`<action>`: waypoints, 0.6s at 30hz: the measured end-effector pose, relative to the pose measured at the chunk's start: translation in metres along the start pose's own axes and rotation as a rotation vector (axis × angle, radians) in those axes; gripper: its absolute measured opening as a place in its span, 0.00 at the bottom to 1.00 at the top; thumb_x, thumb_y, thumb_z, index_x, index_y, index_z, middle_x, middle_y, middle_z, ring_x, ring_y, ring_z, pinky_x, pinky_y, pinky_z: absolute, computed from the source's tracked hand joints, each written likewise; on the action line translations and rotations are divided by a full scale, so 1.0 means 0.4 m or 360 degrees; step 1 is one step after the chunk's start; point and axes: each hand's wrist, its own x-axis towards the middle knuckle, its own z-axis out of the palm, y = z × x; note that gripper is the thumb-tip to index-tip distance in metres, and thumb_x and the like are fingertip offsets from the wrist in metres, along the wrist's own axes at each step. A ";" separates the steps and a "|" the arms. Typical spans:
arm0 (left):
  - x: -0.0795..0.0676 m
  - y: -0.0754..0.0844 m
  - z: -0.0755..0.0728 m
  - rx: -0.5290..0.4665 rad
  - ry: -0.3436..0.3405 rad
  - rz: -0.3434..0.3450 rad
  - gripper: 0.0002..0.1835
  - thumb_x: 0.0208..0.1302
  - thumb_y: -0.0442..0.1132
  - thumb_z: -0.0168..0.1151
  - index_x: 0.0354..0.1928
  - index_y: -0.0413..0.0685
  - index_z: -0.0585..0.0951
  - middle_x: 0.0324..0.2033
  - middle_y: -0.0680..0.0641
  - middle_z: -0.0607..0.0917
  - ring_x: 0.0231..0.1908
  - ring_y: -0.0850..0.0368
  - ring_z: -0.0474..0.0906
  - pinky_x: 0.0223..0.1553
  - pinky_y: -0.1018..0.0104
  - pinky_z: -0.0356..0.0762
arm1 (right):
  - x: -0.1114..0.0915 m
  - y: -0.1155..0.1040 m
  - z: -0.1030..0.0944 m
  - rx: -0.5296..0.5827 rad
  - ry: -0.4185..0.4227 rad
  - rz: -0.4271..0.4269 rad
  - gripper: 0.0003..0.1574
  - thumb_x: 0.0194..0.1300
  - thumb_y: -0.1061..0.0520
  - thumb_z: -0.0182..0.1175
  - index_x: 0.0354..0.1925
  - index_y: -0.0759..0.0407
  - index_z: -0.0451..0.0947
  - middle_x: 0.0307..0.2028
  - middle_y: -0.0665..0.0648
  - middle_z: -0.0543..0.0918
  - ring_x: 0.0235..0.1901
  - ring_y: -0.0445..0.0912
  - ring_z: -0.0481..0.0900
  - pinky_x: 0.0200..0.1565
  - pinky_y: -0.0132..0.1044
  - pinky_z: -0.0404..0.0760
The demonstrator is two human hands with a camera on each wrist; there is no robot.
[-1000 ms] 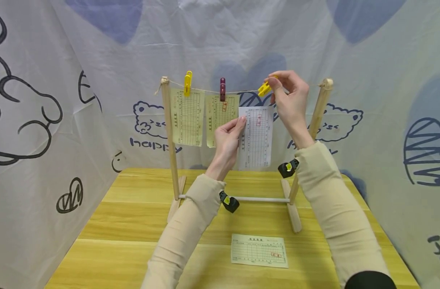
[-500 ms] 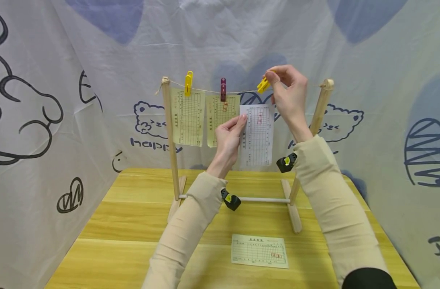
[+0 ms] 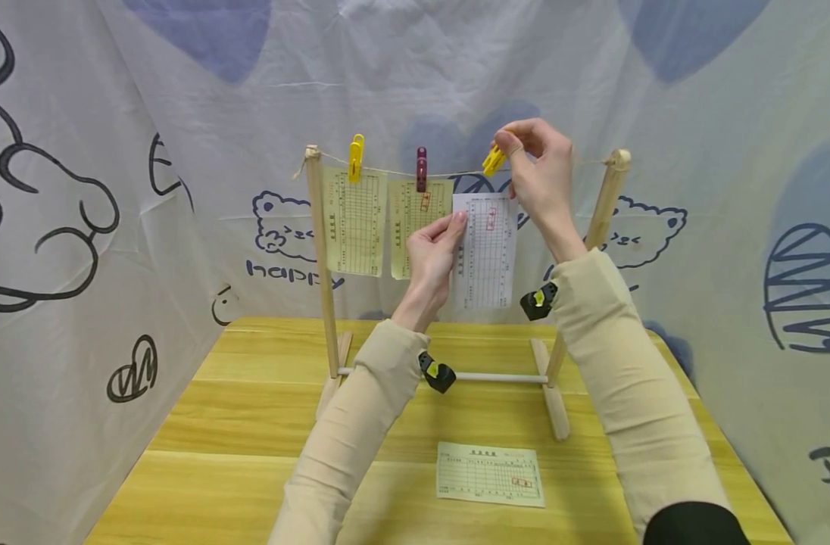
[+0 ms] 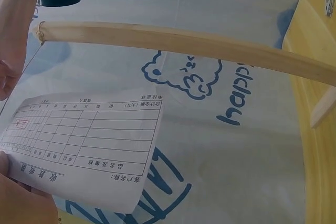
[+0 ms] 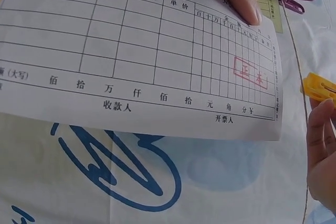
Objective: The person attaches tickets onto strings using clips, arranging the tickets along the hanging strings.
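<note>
My left hand (image 3: 430, 261) pinches a white printed receipt slip (image 3: 486, 257) by its left edge. The slip hangs upright just below the string, its red stamp near the top. Between thumb and fingers, my right hand (image 3: 544, 170) holds a yellow clothespin (image 3: 494, 160) at the string, tilted, above the slip's upper edge. In the right wrist view the yellow clothespin (image 5: 319, 86) is beside the string, apart from the slip (image 5: 142, 51). Two yellowish slips hang to the left, one under a yellow clothespin (image 3: 356, 157), the other under a dark red clothespin (image 3: 421, 168).
The string runs between two wooden posts (image 3: 322, 257) of a stand, joined low down by a white rod (image 3: 500, 377). Another receipt slip (image 3: 490, 474) lies on the wooden table (image 3: 238, 439) in front. A small clip (image 4: 329, 3) lies on the table in the left wrist view.
My left hand has raised the white slip slightly towards the string. My right hand has shifted a little left and up with the yellow clothespin.
</note>
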 end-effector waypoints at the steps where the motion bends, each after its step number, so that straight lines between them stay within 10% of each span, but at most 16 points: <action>1: 0.000 0.001 0.000 0.0005 0.0001 0.0003 0.15 0.68 0.41 0.66 0.52 0.41 0.85 0.49 0.38 0.88 0.33 0.65 0.87 0.42 0.73 0.86 | 0.002 0.000 0.001 -0.0001 -0.0001 0.0004 0.16 0.71 0.52 0.61 0.45 0.65 0.82 0.36 0.46 0.84 0.21 0.37 0.71 0.16 0.25 0.69; 18: 0.002 0.007 0.009 -0.0028 0.0019 0.0045 0.15 0.68 0.38 0.66 0.51 0.37 0.84 0.48 0.35 0.87 0.30 0.67 0.86 0.37 0.76 0.85 | 0.018 -0.017 -0.002 -0.0215 -0.0092 0.0014 0.18 0.71 0.50 0.61 0.46 0.64 0.83 0.38 0.55 0.86 0.25 0.34 0.73 0.19 0.25 0.67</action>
